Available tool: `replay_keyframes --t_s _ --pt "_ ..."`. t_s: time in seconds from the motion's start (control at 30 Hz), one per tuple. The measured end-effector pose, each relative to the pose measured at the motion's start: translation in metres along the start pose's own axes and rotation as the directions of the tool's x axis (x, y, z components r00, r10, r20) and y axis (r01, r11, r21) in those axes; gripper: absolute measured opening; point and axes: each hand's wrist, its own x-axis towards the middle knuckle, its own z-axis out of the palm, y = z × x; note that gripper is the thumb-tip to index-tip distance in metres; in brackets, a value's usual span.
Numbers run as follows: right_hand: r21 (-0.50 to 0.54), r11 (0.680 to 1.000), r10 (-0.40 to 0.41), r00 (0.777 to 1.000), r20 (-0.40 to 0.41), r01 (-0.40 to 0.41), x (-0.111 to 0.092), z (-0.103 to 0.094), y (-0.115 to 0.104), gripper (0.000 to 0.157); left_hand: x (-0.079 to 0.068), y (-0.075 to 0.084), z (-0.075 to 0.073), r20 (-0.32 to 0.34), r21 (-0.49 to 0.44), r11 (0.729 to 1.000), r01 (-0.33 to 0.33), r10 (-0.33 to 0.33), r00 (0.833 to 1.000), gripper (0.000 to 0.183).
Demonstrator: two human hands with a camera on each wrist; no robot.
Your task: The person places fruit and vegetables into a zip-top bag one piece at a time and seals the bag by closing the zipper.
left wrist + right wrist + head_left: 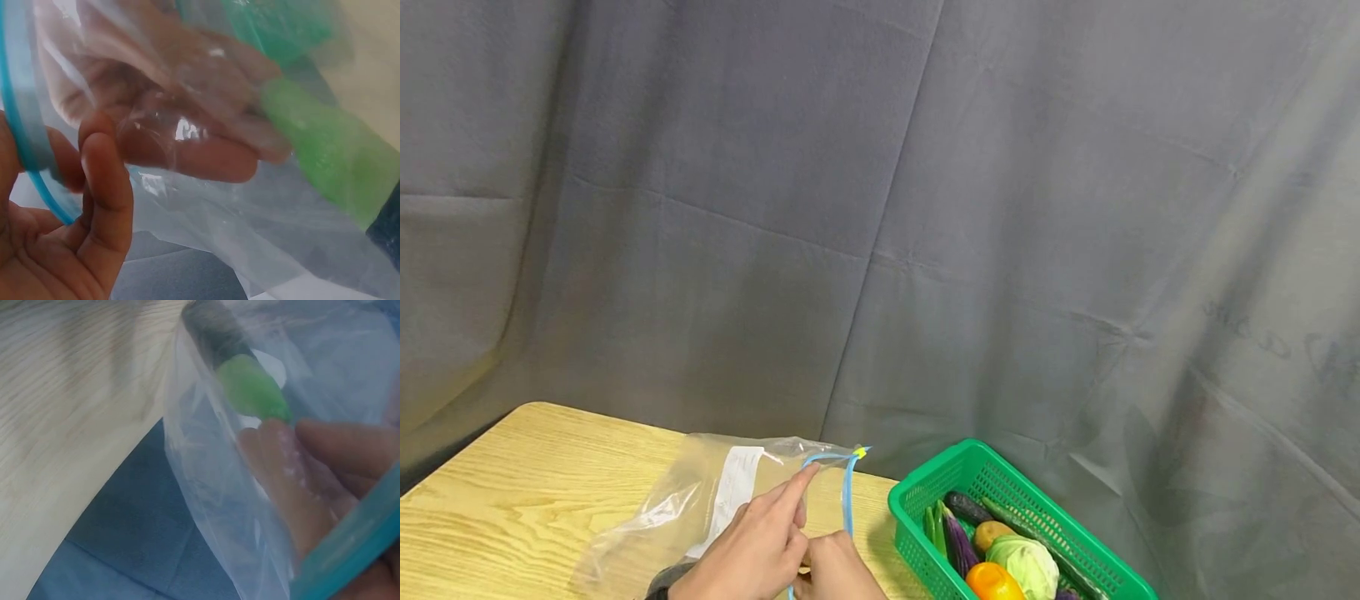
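Observation:
A clear plastic zip bag (662,500) with a blue zip edge (847,500) and yellow slider (860,452) lies over the table. My left hand (748,542) holds the blue edge, one finger stretched toward the slider in the head view; in the left wrist view its thumb and finger pinch the film. Inside the bag is my right hand (181,119), fingers extended. A green vegetable (253,387) touches its fingertips through the film's haze, with a dark stretch (215,331) lined up beyond. In the head view my right hand (842,571) overlaps the left.
A green basket (917,492) stands right of the bag, with a cabbage (1022,567), an orange vegetable (992,582), a purple eggplant (957,542) and others. The wooden table (512,475) has its edge near the bag in the right wrist view. A grey curtain (737,250) hangs behind.

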Motion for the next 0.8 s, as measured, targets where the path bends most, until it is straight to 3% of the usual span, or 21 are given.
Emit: replay_keyframes --t_s 0.23,0.43,0.5,0.57,0.67,0.8 --pt "0.028 0.993 -0.112 0.985 -0.131 0.116 -0.005 -0.008 0.002 0.018 0.001 -0.002 0.000 -0.030 0.021 1.000 -0.014 0.015 0.999 0.065" --pt "0.125 0.976 -0.158 0.972 -0.174 0.181 -0.022 -0.022 0.007 0.023 -0.004 -0.007 0.000 0.070 0.001 0.999 0.038 -0.038 0.997 0.062" --pt "0.099 0.976 -0.169 0.962 -0.216 0.193 -0.031 -0.028 0.011 0.025 -0.006 -0.009 0.001 0.092 0.001 0.999 0.049 -0.049 0.995 0.062" --pt "0.040 0.985 -0.149 0.954 -0.260 0.165 -0.042 -0.037 0.017 0.029 -0.007 -0.010 0.002 0.088 0.008 0.999 0.042 -0.042 0.995 0.062" --pt "-0.081 0.996 -0.069 0.947 -0.313 0.045 -0.063 -0.052 0.030 0.040 -0.007 -0.012 0.003 0.057 0.026 1.000 0.017 -0.018 0.998 0.063" --pt "-0.110 0.988 0.072 0.950 -0.305 -0.110 -0.102 -0.074 0.061 0.037 -0.007 -0.014 0.003 0.030 0.040 0.999 -0.001 0.000 1.000 0.064"
